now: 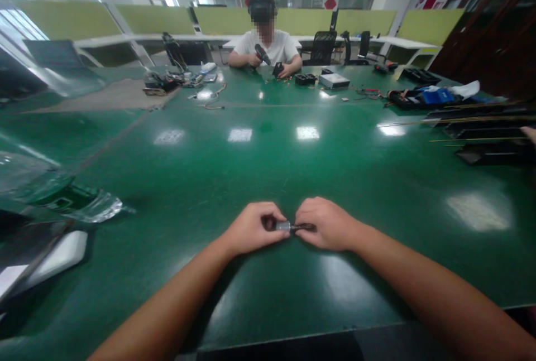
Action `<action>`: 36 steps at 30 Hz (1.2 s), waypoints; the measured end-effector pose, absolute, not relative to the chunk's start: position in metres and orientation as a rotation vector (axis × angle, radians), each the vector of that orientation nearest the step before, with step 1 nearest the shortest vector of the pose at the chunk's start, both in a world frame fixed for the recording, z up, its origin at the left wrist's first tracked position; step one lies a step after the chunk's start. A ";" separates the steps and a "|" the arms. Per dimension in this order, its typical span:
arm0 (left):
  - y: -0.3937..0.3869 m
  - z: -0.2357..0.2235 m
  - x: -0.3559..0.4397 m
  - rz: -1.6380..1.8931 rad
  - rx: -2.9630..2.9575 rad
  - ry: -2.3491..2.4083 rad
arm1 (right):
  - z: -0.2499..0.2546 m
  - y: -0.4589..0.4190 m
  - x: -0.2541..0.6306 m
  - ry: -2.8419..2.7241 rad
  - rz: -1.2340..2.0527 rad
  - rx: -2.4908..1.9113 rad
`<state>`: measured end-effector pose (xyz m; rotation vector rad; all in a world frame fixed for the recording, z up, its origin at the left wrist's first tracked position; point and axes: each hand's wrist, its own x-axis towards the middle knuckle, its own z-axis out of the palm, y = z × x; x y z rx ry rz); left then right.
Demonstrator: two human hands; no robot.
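My left hand (249, 230) is closed, with thumb and fingers pinching a small silver-grey cylinder (283, 226). Just to its right, my right hand (327, 225) is closed on a slim dark piece (305, 227) in line with the cylinder. The two pieces meet or nearly meet in the small gap between my hands; whether they are joined I cannot tell. Both hands are low over the green table (268, 171), near its front edge. My fingers cover much of both pieces, and their exact kind does not show.
At the left lie a clear plastic bottle (79, 199) and a white object (61, 258). Across the table, a person (263, 43) holds a power drill (263, 54) and a black part. Dark trays (494, 152) and a tool bag (422, 99) are at the right, beside another person's hand (530, 133).
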<state>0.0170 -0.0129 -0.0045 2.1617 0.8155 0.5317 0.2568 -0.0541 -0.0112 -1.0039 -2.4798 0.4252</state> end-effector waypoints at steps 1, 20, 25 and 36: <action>-0.013 -0.005 0.017 0.534 2.157 0.810 | -0.010 -0.054 0.257 -2.479 0.429 -1.003; -0.017 -0.004 0.019 0.551 2.160 0.812 | -0.014 -0.055 0.258 -2.442 0.456 -0.988; -0.016 -0.006 0.019 0.511 2.157 0.817 | -0.015 -0.055 0.259 -2.414 0.489 -0.998; -0.014 -0.003 0.015 0.508 2.217 0.791 | -0.020 -0.058 0.269 -2.346 0.537 -0.942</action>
